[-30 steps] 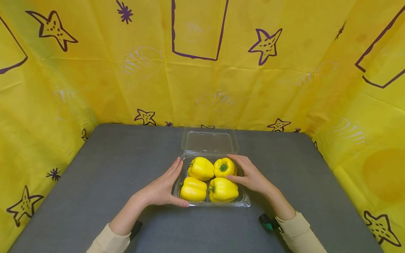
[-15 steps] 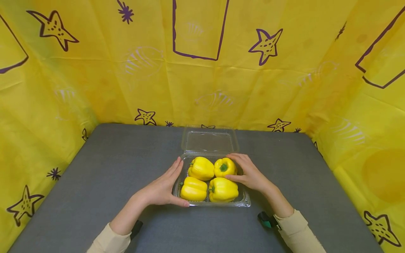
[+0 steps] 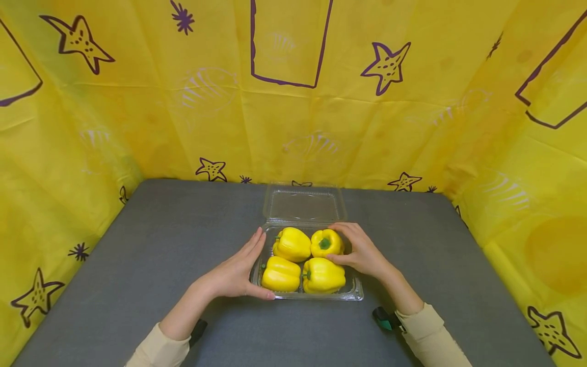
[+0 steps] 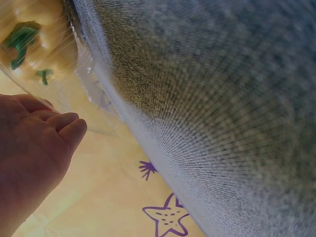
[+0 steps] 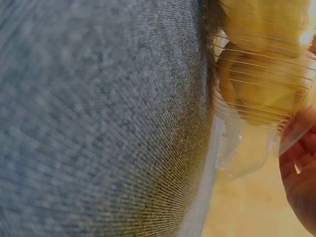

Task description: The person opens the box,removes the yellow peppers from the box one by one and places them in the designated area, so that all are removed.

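Note:
Several yellow bell peppers sit in a clear plastic clamshell container point(image 3: 316, 297), two to a row, in the head view. My left hand point(image 3: 231, 275) rests along its left side, fingers straight and thumb at the front left corner. My right hand point(image 3: 364, 255) reaches over the right wall and holds the back right pepper point(image 3: 334, 245), thumb in front and fingers behind. Before it lies the front right pepper point(image 3: 326, 275); to the left are the back left pepper point(image 3: 293, 244) and front left pepper point(image 3: 282, 274). Through the ribbed wall, the left wrist view shows green stems point(image 4: 22, 42).
The container's clear lid point(image 3: 303, 205) lies folded back toward the far table edge. A grey cloth covers the table point(image 3: 174, 229). Yellow fabric point(image 3: 293, 112) printed with starfish hangs behind and on both sides. A dark strap device point(image 3: 384, 319) is on my right wrist.
My right hand and forearm have shifted slightly left, the thumb and fingers drawing a little closer round the back right pepper. The left hand and container stay in place.

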Action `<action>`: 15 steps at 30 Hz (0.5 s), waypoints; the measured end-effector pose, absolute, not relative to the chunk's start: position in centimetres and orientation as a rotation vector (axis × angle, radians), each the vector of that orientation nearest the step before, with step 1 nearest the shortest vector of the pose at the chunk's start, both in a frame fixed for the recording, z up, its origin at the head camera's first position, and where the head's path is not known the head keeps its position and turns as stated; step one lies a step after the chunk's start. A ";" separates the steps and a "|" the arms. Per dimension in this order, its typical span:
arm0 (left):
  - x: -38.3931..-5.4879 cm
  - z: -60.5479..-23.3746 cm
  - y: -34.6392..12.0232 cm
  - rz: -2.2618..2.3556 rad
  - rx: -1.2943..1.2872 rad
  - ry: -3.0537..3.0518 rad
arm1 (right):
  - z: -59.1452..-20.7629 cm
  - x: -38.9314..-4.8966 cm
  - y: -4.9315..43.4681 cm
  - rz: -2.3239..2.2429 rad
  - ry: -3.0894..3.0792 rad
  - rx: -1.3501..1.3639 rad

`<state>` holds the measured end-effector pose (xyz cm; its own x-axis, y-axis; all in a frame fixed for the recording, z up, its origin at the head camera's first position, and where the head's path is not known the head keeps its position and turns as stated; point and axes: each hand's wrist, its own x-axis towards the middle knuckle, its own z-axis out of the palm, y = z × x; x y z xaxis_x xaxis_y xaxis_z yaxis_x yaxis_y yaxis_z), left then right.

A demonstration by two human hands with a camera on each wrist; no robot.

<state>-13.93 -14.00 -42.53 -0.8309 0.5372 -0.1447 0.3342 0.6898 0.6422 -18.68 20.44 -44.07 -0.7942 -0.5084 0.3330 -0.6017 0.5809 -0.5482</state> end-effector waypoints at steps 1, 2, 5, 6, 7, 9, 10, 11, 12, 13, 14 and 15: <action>-13.9 -42.5 -14.0 0.888 0.686 2.581 | -44.1 -18.7 20.5 1.010 -2.668 0.942; -13.9 -42.5 -14.0 0.890 0.684 2.579 | -44.1 -18.7 20.5 1.017 -2.672 0.941; -13.9 -42.5 -14.0 0.891 0.676 2.577 | -43.9 -18.8 20.6 1.044 -2.684 0.957; -13.9 -42.5 -14.0 0.890 0.675 2.578 | -43.9 -18.8 20.7 1.054 -2.688 0.967; -13.9 -42.5 -14.0 0.890 0.674 2.578 | -43.8 -18.8 20.8 1.061 -2.697 0.974; -13.9 -42.5 -14.0 0.889 0.674 2.579 | -43.6 -18.8 21.0 1.074 -2.718 0.987; -13.9 -42.5 -14.0 0.889 0.676 2.580 | -43.5 -18.8 21.1 1.082 -2.731 0.991; -13.9 -42.5 -13.9 0.890 0.678 2.580 | -43.4 -18.9 21.2 1.084 -2.745 0.995; -13.9 -42.4 -13.9 0.890 0.679 2.580 | -43.3 -18.9 21.3 1.086 -2.759 0.997; -13.9 -42.4 -13.9 0.892 0.678 2.580 | -43.3 -18.9 21.4 1.087 -2.776 0.994; -13.9 -42.4 -13.9 0.891 0.678 2.580 | -43.2 -18.9 21.4 1.083 -2.790 0.993; -13.9 -42.4 -13.9 0.891 0.678 2.580 | -43.1 -19.0 21.5 1.073 -2.803 0.993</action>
